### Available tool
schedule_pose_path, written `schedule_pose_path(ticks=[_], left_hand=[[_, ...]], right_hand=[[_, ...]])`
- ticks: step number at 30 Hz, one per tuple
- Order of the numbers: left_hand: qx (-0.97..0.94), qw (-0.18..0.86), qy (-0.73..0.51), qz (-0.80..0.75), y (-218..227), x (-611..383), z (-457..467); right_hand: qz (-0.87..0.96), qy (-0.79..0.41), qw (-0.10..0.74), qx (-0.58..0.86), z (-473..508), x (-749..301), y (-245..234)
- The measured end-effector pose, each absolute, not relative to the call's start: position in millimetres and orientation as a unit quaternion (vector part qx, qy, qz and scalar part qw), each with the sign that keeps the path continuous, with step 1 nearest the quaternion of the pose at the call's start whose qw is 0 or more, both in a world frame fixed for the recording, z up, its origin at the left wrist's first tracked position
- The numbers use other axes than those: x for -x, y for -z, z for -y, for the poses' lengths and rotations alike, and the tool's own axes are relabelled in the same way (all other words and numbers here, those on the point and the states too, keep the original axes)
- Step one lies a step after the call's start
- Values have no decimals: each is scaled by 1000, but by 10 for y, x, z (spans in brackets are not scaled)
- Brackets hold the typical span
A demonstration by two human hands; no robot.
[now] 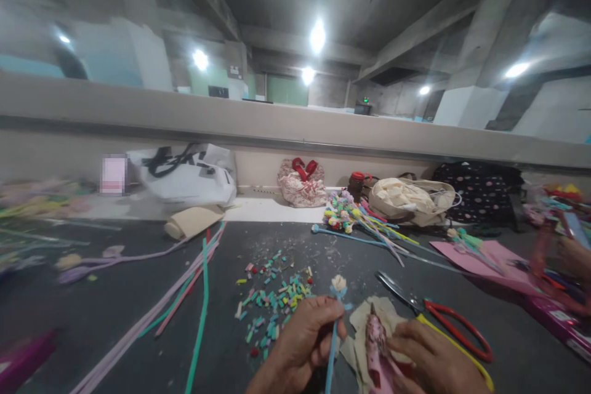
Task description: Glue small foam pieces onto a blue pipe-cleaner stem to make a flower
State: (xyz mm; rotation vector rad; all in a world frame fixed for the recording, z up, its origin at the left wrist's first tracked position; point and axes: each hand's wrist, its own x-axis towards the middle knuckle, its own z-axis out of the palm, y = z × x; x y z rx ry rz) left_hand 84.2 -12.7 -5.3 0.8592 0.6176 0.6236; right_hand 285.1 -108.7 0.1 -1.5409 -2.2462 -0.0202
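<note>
My left hand is closed around a light blue stem that carries a small cream flower head at its top. My right hand is closed on a pink tool-like object with a dark tip, held over crumpled cream-coloured pieces on the dark table. Red-handled scissors lie just right of my hands, with a yellow stick beside them. Small green, pink and yellow cut scraps are scattered left of my left hand.
Long pink, purple and green strips lie across the left of the table. A bundle of finished flower stems lies at centre back, near several bags against the wall. Pink sheets lie at right, where another person's hand shows.
</note>
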Motion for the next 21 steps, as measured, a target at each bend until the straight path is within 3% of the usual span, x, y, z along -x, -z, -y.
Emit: schedule_pose_path(ticks=[4,7,15,21], left_hand=[[-436,823,-260,-255,107,-880,123],[-442,830,-236,-245,93,-894,141],[-423,837,-224,-263,51,-893,192],[-470,782,-220,-345,41,-898,206]], right_hand=[[751,-128,299,575,987,-2532,-244],[750,-142,335,553,869,-2394,-272],[777,-114,345,515,772,-2368,-205],[777,-120,339,516,774,-2528,-291]])
